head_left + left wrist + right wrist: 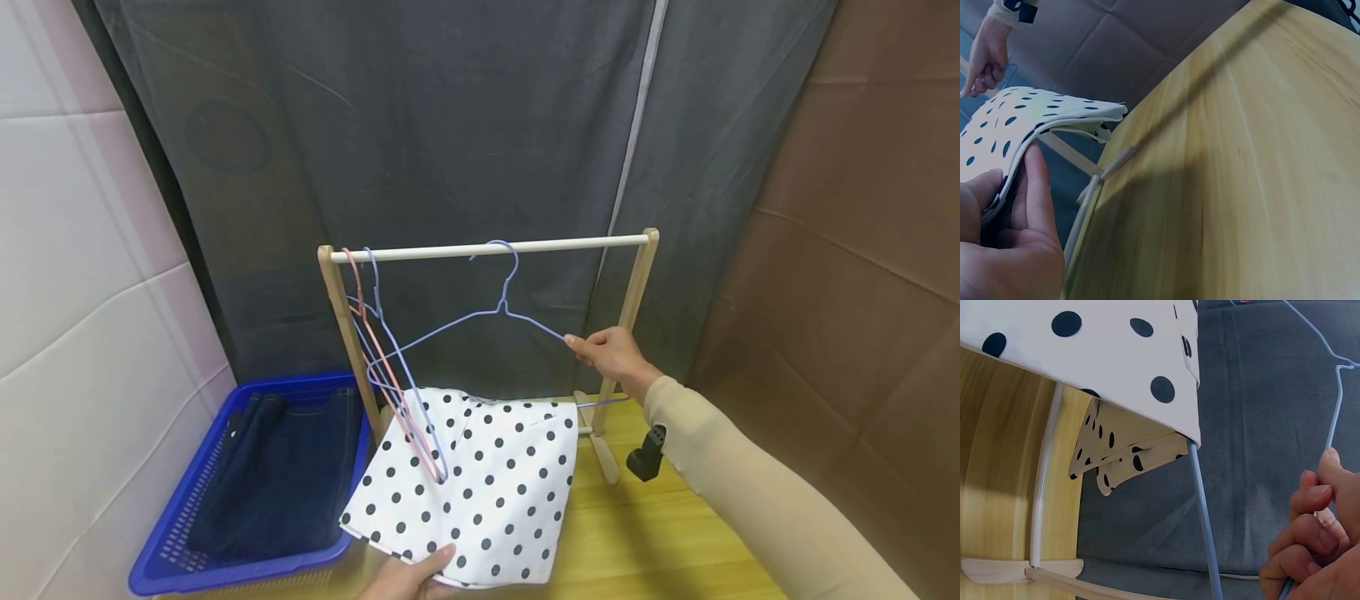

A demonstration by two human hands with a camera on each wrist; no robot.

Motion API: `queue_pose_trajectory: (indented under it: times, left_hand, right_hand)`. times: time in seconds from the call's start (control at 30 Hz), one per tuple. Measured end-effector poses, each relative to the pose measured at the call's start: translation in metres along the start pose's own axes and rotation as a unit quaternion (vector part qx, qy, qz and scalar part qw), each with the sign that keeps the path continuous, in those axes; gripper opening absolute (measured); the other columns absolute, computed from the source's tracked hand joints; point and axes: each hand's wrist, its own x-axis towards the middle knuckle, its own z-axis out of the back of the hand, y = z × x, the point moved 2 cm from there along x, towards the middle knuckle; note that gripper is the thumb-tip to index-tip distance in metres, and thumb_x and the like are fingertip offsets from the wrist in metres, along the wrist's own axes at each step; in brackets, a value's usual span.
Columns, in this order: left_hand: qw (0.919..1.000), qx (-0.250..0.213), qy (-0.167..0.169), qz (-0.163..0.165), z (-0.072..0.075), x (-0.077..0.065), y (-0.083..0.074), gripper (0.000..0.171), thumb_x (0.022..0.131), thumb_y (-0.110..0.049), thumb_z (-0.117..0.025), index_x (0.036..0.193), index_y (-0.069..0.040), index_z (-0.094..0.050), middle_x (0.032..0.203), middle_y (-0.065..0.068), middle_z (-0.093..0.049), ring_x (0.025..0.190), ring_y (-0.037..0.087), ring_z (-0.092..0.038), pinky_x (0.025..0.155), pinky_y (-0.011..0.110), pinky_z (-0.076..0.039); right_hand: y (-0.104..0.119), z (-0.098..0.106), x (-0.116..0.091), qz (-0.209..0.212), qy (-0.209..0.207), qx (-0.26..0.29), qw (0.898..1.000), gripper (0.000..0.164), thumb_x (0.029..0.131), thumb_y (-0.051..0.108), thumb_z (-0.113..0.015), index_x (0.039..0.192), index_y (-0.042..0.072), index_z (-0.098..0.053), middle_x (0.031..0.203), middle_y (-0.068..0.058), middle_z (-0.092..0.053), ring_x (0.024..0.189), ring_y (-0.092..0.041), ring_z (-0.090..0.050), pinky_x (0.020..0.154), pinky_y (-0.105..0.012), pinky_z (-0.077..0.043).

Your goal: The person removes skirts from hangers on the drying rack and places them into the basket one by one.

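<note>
A white garment with black polka dots (487, 492) is draped over the lower bar of a blue wire hanger (515, 265). That hanger hooks over the white rail of a small rack. My right hand (611, 354) pinches the hanger's right shoulder; in the right wrist view its thumb (1333, 467) lies along the wire and the fingers are curled. Low in front, my left hand (408, 579) grips the garment's bottom edge, thumb on top and fingers beneath, as the left wrist view shows. The hanger's bar (1204, 512) sticks out past the cloth on the right.
The rack's rail (562, 245) sits between two wooden legs. A pink hanger (362, 287) and at least one more blue hanger (382, 312) hang at its left end, overlapping the garment. A blue basket (161, 533) with folded dark jeans (277, 475) stands left on the wooden table (675, 542).
</note>
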Motion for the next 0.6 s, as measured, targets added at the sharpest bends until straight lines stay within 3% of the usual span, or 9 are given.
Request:
queue_pose_trajectory:
  times: [0.23, 0.47, 0.6]
  left_hand:
    - [0.9996, 0.022, -0.008, 0.015, 0.006, -0.004, 0.004, 0.052, 0.093, -0.024, -0.064, 0.131, 0.005, -0.043, 0.113, 0.013, -0.072, 0.1, 0.023, -0.072, 0.092, 0.038, -0.057]
    - [0.99, 0.127, -0.051, 0.034, 0.018, -0.01, 0.005, 0.06, 0.088, -0.035, -0.069, 0.126, 0.006, -0.048, 0.11, 0.009, -0.073, 0.096, 0.016, -0.072, 0.091, 0.03, -0.057]
    - [0.9878, 0.143, -0.044, 0.042, 0.025, -0.013, 0.007, 0.06, 0.088, -0.037, -0.068, 0.125, 0.006, -0.049, 0.11, 0.011, -0.073, 0.096, 0.019, -0.072, 0.09, 0.034, -0.057]
  right_hand:
    - [0.0, 0.002, 0.0, 0.016, -0.004, 0.0, 1.0, 0.042, 0.091, 0.043, -0.064, 0.065, 0.01, -0.064, 0.071, 0.005, -0.052, 0.077, -0.015, -0.045, 0.061, -0.026, -0.036]
    - [0.001, 0.004, -0.001, 0.019, -0.009, -0.003, 1.0, 0.043, 0.091, 0.044, -0.064, 0.067, 0.008, -0.065, 0.069, 0.005, -0.051, 0.077, -0.017, -0.044, 0.061, -0.027, -0.036]
    - [0.002, 0.004, -0.001, 0.019, -0.01, -0.006, 1.0, 0.042, 0.091, 0.044, -0.064, 0.067, 0.009, -0.065, 0.068, 0.005, -0.05, 0.078, -0.017, -0.044, 0.063, -0.027, -0.037]
